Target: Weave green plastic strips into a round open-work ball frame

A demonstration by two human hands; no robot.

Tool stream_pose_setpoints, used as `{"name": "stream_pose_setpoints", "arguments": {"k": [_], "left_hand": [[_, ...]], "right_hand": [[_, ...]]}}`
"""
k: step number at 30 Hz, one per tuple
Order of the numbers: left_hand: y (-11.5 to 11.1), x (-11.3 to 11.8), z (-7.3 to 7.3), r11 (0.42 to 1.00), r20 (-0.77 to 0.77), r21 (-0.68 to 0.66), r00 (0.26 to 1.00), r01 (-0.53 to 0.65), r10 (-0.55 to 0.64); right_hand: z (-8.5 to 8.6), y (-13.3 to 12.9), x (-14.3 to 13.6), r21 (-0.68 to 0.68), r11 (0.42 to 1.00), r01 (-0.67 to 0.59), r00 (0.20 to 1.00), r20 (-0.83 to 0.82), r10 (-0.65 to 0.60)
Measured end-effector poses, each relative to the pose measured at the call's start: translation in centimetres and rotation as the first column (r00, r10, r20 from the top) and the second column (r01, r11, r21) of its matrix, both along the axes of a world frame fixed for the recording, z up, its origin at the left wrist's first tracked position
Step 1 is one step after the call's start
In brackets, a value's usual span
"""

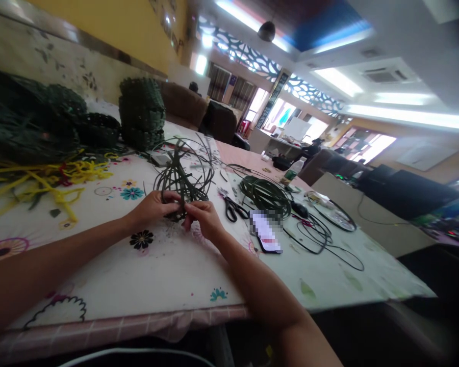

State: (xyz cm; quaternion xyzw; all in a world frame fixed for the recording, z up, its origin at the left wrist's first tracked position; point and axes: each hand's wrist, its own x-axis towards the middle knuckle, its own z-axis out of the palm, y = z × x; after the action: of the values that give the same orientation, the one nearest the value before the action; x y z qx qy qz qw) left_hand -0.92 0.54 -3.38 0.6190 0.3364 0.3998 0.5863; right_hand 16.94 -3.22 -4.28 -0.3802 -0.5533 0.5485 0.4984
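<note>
A half-woven piece of dark green strips (186, 178) stands on the flowered tablecloth, its long loose strips curling up and outward. My left hand (158, 206) grips its near left side, thumb and fingers pinched on a strip. Close beside it, my right hand (204, 216) pinches the strips at the near right, its fingertips almost meeting those of the left. The fingers partly cover the lower weave. Black-handled scissors (234, 209) lie just right of the woven piece.
Finished green woven baskets (142, 112) and yellow strips (57, 183) occupy the left side. To the right lie a coil of green strips (265, 193), a phone (266, 232), loose cords (321, 234) and a plastic bottle (294, 171). The table's near edge (137, 326) runs below my forearms.
</note>
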Motion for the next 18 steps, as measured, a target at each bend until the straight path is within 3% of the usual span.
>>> {"name": "stream_pose_setpoints", "arguments": {"k": [6, 10, 18], "left_hand": [[-0.4, 0.4, 0.0, 0.997, 0.053, 0.050, 0.997, -0.066, 0.064], [-0.2, 0.4, -0.2, 0.994, 0.069, 0.059, 0.994, -0.091, 0.087], [0.2, -0.6, 0.8, 0.969, -0.089, 0.148, 0.979, 0.196, -0.184]], "right_hand": [[0.6, -0.2, -0.2, -0.015, 1.000, 0.020, 1.000, -0.008, -0.020], [0.5, -0.6, -0.8, -0.051, 0.993, 0.103, 0.991, -0.080, -0.107], [0.5, -1.0, -1.5, -0.131, 0.981, 0.146, 0.979, -0.122, -0.162]]}}
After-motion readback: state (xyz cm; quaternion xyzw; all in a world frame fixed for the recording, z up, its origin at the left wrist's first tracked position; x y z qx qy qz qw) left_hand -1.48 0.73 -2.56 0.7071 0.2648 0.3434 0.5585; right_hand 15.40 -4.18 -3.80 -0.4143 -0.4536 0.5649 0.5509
